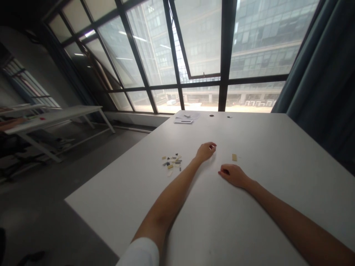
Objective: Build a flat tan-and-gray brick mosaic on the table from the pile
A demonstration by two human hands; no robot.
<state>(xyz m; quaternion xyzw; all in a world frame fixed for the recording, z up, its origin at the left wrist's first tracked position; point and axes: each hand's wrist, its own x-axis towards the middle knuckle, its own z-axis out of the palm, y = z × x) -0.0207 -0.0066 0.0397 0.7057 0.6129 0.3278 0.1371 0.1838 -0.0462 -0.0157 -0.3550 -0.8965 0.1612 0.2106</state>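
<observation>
My left hand (206, 151) is over the middle of the white table (249, 136), its fingers curled and pinched together. Anything between those fingertips is too small to make out. Closer to me and to the right, my right hand (232, 175) rests with its fingers curled in a loose fist; its grip is hidden. Just beyond the right hand lies a flat tan block (234, 157), with a faint pale piece beside it. Left of my left forearm is a scattered pile of small building-block-like pieces (170, 167) in tan, grey, black and cream.
Papers (183, 120) with a small white item on top lie at the table's far left. Two dark round spots, one a cable hole (211, 115), sit near the far edge. A blue curtain (318, 74) hangs at right; another white table (55, 118) stands left.
</observation>
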